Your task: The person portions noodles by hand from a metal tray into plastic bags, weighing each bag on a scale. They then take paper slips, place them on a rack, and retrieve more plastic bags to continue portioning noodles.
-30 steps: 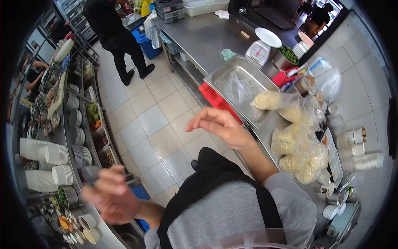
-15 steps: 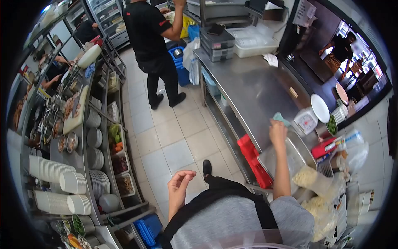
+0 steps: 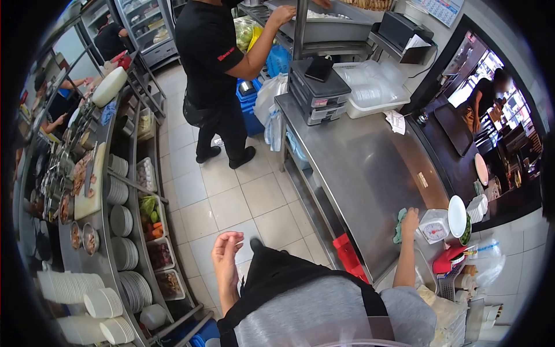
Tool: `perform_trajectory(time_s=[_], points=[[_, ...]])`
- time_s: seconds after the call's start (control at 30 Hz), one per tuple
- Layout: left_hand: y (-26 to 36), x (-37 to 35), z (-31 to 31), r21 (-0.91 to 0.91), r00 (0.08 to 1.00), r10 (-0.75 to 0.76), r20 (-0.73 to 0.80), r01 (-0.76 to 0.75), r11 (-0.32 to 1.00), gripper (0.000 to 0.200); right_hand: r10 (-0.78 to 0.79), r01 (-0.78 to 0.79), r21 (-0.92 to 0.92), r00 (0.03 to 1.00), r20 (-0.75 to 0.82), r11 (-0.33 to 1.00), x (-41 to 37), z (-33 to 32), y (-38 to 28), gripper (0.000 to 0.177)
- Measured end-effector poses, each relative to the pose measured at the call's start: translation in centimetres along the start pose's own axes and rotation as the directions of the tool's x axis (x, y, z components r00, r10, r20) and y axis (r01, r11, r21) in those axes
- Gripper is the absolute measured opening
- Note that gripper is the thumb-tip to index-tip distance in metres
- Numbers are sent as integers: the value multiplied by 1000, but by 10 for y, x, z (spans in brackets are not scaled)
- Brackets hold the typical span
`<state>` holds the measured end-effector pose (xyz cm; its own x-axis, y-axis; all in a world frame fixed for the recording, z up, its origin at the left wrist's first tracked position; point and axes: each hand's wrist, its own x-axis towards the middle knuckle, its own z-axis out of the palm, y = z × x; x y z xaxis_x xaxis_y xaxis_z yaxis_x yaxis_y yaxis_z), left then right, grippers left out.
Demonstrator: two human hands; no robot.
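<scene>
A green cloth [image 3: 400, 226] lies under and beside my right hand [image 3: 410, 221], whose fingers are closed on it at the steel table [image 3: 370, 173]. Just to the right of that hand is a white scale [image 3: 434, 226] with a round dial, and a white oval plate [image 3: 457, 216] stands beside it. My left hand [image 3: 226, 248] is raised over the floor in front of my body, thumb and fingertips drawn together. Whether anything small is between those fingertips cannot be made out.
A co-worker in black [image 3: 211, 75] stands ahead on the tiled floor. Dark drawers [image 3: 318, 92] and a white tub of plastic containers [image 3: 376, 107] sit at the table's far end. Shelves with stacked bowls [image 3: 124, 254] run along the left. A red crate [image 3: 350, 257] is beside the table.
My view has shifted, and more of the table's far end shows. My right hand and the cloth now sit beside the scale, over the steel top. My left hand remains raised.
</scene>
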<state>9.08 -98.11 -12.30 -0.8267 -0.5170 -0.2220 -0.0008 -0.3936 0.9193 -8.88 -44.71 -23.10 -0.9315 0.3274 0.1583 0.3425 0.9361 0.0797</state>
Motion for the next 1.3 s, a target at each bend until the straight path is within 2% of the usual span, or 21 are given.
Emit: perform_trajectory(time_s=[0.07,0.17,0.27,0.33,0.4,0.47,0.53,0.6,0.7,0.77,0.87,0.93,1.0,1.13,1.17,1.2,1.27,1.3], points=[[3,23,15,11,994,-77,83,77,997,11,93,-93,32,996,9,995,0,4,-4,34],[10,68,28,72,965,-134,226,120,990,12,146,-144,-32,922,358,989,8,18,-11,62],[15,122,29,83,947,-147,287,128,988,12,127,-73,-211,958,256,975,-7,-46,-118,76],[26,163,29,91,939,-151,308,129,987,12,34,-39,21,978,207,999,2,-54,-181,78],[44,201,30,113,936,-107,337,73,991,12,-105,35,190,921,375,981,9,-75,-258,74],[64,240,30,105,930,-56,364,18,994,12,-438,226,438,764,474,870,27,-49,-313,73],[82,273,25,73,926,-7,377,-22,997,12,-584,285,548,634,507,786,35,-62,-386,71],[96,303,16,82,948,19,319,-47,996,11,-664,388,550,551,505,740,41,-86,-448,70],[109,339,0,78,969,67,237,-88,993,11,-744,525,528,477,467,668,54,-102,-518,67],[116,350,-7,83,982,51,184,-67,994,11,-767,575,511,422,483,638,65,-105,-557,66],[113,362,-20,79,993,17,119,-26,997,11,-857,723,488,297,420,489,89,-83,-611,67],[107,368,-26,58,997,-8,80,4,998,11,-872,795,419,264,411,439,113,-61,-649,66],[110,372,-27,67,1000,-2,29,0,998,11,-841,872,278,233,489,403,146,-70,-691,65],[117,364,-28,58,992,41,-120,-34,998,11,-868,879,181,367,334,441,242,-24,-767,63],[116,364,-29,56,985,50,-164,-42,998,10,-916,870,302,401,31,391,280,17,-784,63],[115,364,-30,50,977,48,-206,-39,998,10,-861,862,404,431,-268,306,313,66,-790,64],[111,367,-29,31,957,48,-288,-40,999,10,-914,909,-103,395,-87,403,341,111,-787,69],[110,369,-28,29,949,50,-310,-44,999,10,-915,854,-360,404,3,376,347,119,-789,71]])
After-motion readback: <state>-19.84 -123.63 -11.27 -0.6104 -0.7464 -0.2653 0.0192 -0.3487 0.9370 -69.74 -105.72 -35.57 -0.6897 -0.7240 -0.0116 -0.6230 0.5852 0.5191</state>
